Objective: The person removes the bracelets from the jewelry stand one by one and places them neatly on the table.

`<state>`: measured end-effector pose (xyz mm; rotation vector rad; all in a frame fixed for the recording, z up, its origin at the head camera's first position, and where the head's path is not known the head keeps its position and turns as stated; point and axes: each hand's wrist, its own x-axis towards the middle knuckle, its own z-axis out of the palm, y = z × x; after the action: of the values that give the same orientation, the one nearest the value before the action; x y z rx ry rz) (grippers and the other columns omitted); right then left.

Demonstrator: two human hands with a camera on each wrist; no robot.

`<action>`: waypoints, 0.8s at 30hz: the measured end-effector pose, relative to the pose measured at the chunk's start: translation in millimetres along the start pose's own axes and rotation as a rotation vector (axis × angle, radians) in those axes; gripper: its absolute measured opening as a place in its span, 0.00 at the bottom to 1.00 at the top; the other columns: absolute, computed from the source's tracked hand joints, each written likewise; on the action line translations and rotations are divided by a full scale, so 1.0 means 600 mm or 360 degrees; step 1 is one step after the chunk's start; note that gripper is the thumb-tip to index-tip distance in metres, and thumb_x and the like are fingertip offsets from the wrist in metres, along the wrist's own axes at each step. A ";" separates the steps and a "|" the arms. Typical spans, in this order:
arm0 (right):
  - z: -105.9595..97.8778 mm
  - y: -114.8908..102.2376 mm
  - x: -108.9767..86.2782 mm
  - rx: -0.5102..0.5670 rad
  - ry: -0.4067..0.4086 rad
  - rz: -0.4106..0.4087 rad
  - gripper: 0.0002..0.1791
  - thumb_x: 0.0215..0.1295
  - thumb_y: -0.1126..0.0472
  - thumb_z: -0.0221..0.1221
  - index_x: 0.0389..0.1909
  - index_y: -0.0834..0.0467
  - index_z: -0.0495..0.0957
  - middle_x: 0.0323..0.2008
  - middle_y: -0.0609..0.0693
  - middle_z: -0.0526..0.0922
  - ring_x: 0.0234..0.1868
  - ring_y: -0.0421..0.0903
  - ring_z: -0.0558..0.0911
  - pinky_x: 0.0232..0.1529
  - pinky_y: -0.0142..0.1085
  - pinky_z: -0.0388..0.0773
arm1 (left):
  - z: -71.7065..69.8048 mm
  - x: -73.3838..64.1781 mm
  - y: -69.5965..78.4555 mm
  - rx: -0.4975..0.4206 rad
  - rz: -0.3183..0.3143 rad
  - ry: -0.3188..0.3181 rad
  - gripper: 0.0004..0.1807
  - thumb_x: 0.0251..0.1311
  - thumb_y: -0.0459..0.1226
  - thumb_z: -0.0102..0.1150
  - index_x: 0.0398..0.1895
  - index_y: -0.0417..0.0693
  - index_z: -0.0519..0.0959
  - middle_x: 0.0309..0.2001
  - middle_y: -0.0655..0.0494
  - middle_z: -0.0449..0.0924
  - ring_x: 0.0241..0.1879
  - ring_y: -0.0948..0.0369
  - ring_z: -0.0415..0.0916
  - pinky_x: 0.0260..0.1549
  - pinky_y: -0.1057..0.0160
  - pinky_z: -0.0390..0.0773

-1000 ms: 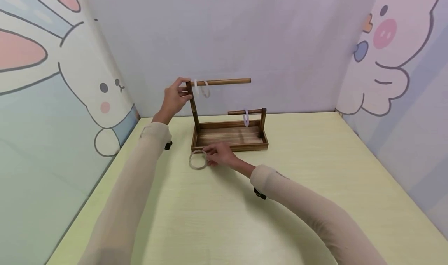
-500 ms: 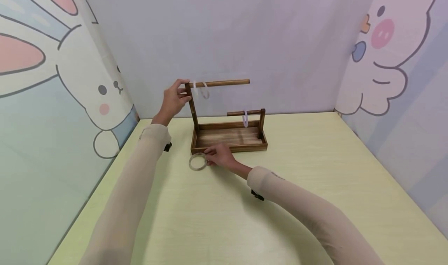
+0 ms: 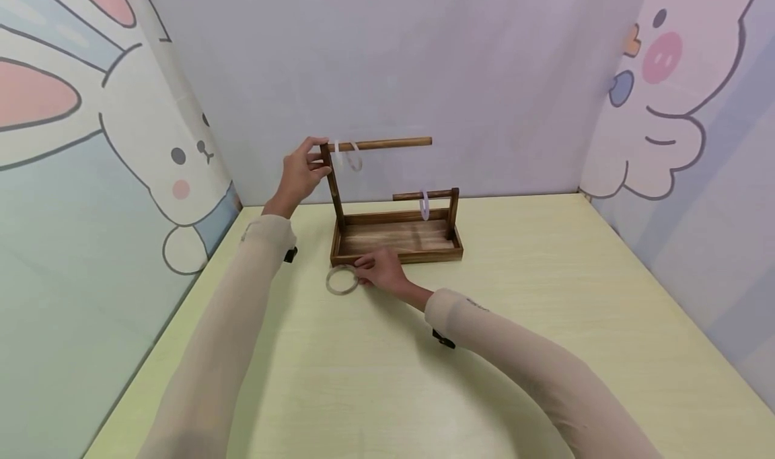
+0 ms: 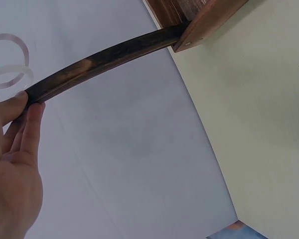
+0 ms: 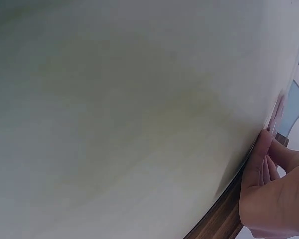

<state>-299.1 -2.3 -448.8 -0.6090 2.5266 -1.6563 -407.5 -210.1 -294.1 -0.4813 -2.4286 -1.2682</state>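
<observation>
Barely any shift vs. half a sec ago: we pinch the ring [image 3: 342, 293] w/ our R hand [image 3: 383, 271] just off the front-left corner of the rack [image 3: 430, 256], toward the far edge of the worktop [image 3: 521, 297]. Our L hand [image 3: 299, 171] pinches its tall post [image 3: 334, 190] nr the top.

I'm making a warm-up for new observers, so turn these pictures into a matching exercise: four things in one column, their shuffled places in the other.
1. Left hand
2. Right hand
3. Lilac bangle
4. Two pale bangles

A. On the lower bar
B. In front of the tray, pinching a greyish bangle
C. On the upper bar
D. At the top of the tall post

Pairs: 1-D, 2-B, 3-A, 4-C
</observation>
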 end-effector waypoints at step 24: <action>-0.013 0.005 -0.006 0.0139 -0.0025 0.0069 0.10 0.67 0.73 0.67 0.47 0.74 0.85 0.39 0.65 0.89 0.36 0.59 0.91 0.34 0.40 0.90 | 0.001 -0.001 -0.004 0.0011 0.0029 -0.0001 0.34 0.67 0.23 0.63 0.74 0.55 0.70 0.64 0.35 0.78 0.61 0.44 0.80 0.58 0.49 0.82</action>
<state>-298.8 6.6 -448.5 -0.5531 2.4238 -1.7296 -408.2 -211.1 -296.2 -0.5008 -2.4226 -1.2522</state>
